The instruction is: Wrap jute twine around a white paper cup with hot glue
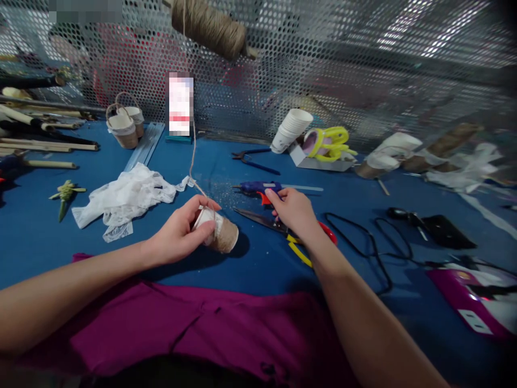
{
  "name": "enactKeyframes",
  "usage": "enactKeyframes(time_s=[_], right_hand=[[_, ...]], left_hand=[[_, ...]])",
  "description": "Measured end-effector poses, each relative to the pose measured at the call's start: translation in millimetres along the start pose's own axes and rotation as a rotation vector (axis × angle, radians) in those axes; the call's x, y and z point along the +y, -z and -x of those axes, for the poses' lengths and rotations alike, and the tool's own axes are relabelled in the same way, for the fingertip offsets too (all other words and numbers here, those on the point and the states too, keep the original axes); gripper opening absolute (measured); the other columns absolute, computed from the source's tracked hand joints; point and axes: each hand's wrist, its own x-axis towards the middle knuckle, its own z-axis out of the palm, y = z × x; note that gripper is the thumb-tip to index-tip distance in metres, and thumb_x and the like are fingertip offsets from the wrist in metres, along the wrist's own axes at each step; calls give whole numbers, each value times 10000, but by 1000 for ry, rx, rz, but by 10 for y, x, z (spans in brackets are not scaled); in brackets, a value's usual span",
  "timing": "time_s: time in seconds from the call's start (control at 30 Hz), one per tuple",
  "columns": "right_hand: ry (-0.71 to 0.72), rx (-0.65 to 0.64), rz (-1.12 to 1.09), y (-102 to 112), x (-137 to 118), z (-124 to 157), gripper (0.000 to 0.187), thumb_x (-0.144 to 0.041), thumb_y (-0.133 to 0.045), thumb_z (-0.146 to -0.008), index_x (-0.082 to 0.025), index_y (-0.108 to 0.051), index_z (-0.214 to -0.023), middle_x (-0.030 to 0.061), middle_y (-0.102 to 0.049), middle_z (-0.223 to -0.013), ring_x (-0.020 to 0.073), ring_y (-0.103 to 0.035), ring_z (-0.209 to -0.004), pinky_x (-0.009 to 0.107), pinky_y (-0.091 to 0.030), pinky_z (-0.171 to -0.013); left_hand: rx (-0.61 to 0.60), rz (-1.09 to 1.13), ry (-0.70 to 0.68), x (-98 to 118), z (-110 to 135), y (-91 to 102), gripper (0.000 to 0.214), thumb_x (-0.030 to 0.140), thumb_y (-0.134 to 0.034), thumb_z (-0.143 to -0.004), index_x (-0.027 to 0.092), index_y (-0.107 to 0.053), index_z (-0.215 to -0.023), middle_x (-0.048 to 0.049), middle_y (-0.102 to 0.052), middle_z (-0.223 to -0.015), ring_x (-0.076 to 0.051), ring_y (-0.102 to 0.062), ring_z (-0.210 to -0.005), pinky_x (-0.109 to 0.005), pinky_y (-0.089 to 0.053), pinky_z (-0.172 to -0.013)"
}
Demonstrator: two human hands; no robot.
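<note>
My left hand (pixel 189 229) is closed around a paper cup (pixel 226 236) tipped on its side, its lower part wrapped in brown twine and its upper part in white lace. A strand of twine (pixel 194 143) runs from the cup up to a large spool (pixel 210 27). My right hand (pixel 291 207) grips a blue glue gun (pixel 255 187) with a red trigger; its nozzle points left, and its handle is mostly hidden by my fingers. Scissors (pixel 262 220) with red and yellow handles lie just below that hand, partly under the wrist. Crumpled white lace (pixel 127 199) lies to the left.
Twine-wrapped cup baskets (pixel 123 129), a phone (pixel 179 105), pliers (pixel 256 160), stacked paper cups (pixel 291 129) and yellow tape rolls (pixel 327 143) stand along the perforated metal screen (pixel 242 97). A black cable (pixel 374 242) loops at right. Sticks (pixel 48 144) lie at left.
</note>
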Motion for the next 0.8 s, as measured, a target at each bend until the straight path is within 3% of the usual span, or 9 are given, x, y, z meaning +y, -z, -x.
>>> enactKeyframes(time_s=[0.2,0.3,0.37,0.43,0.6,0.8], right_hand=[[72,103,67,-50,-45,39,349,-421,-480,-785,-98,-604,-834,186,-614,-838,306,-560,-845,390,-397,-680],[189,181,36,42,-198,212,262,-374,-543,-765,-128,-598,-836,167,-568,-1002,288,-475,-1012,393,-361,-818],[386,103,-167,116,-344,382,231,-387,-528,-786,-168,-584,-741,87,-593,-880,206,-518,-892,333,-386,-790],[541,-170,-449,162,-488,553,240,-386,-485,-819,-178,-577,-743,41,-591,-797,151,-534,-765,297,-408,-726],[493,-307,-649,119,-671,766,146,-313,-587,-747,-172,-581,-786,13,-571,-808,122,-500,-730,265,-387,-651],[433,-382,-754,93,-621,747,116,-279,-569,-749,-171,-554,-708,-9,-537,-729,108,-463,-652,270,-377,-623]], left_hand=[[-23,-11,9,48,13,-25,200,211,-472,-813,153,-424,-998,16,-484,-705,-86,-467,-576,-184,-392,-513],[-25,-25,5,42,24,-33,208,219,-470,-817,158,-428,-1012,12,-486,-713,-89,-464,-584,-191,-393,-524],[-43,-29,-4,25,33,-37,222,218,-459,-826,160,-423,-1037,9,-488,-716,-92,-467,-591,-196,-398,-532],[-68,-55,-10,6,43,-41,247,214,-452,-834,165,-406,-1071,19,-480,-687,-90,-466,-570,-194,-392,-516],[-103,-139,-62,-10,69,-61,306,199,-453,-842,180,-344,-1127,31,-480,-659,-78,-456,-514,-184,-353,-464],[-136,-82,2,33,57,-72,420,193,-465,-833,177,-287,-1213,56,-428,-612,-75,-422,-497,-182,-364,-463]])
